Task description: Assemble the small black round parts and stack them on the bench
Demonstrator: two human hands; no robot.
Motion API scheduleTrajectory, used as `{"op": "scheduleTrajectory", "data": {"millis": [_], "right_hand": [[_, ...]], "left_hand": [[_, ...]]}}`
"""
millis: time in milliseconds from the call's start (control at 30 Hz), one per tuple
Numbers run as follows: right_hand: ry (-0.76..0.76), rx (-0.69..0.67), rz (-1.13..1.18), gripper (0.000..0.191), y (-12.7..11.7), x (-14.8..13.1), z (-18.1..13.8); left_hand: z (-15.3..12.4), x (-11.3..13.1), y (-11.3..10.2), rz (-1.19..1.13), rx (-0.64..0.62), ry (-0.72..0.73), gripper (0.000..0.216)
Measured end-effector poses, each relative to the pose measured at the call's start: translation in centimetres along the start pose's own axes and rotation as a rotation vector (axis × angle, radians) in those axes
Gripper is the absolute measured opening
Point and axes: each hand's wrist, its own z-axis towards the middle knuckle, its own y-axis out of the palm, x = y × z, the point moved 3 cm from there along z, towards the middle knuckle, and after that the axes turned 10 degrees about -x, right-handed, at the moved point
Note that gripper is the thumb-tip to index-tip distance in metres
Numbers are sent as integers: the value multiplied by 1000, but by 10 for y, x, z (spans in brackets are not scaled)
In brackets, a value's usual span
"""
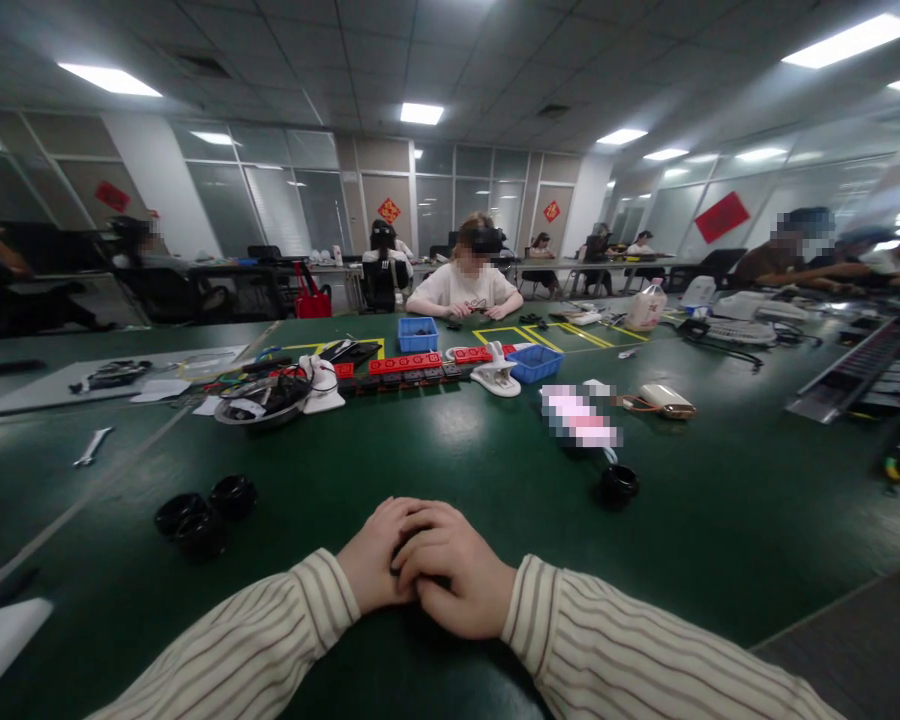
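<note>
My left hand [367, 562] and my right hand [465, 575] are together over the green table [330, 470], close to its near edge. Both have curled fingers, the right hand's lying over the left's. A dark patch shows between them; whether it is an object or shadow is unclear. To the left sit three glossy black round, ring-like parts [198, 534] in a cluster. Another black ring-like part [618, 484] stands to the right, beside a pink blurred item [579, 416].
A metal bowl [259, 412] of cables, a red strip [405, 364], white clamps [496, 374] and blue bins [418, 335] line the table's middle. A wrench [92, 446] lies left, a power bank [667, 401] right. A person [465, 275] sits opposite.
</note>
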Motion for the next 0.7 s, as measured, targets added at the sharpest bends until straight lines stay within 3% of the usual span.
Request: {"op": "scheduleTrajectory", "data": {"millis": [100,200,333,500,700], "right_hand": [[62,43,-11,19,-5,1,-1],[248,110,-60,18,-7,11,-4],[384,118,-115,23,-1,21,-7],[384,1,-108,20,3,19,-4],[242,-60,-50,16,2,14,-2]], "left_hand": [[-1,2,-1,-2,-4,-11,69],[-2,2,-3,11,12,-71,75],[-3,5,-4,57,52,-96,61],[-2,5,-5,-11,65,-76,37],[0,1,-3,-37,1,-31,31]]}}
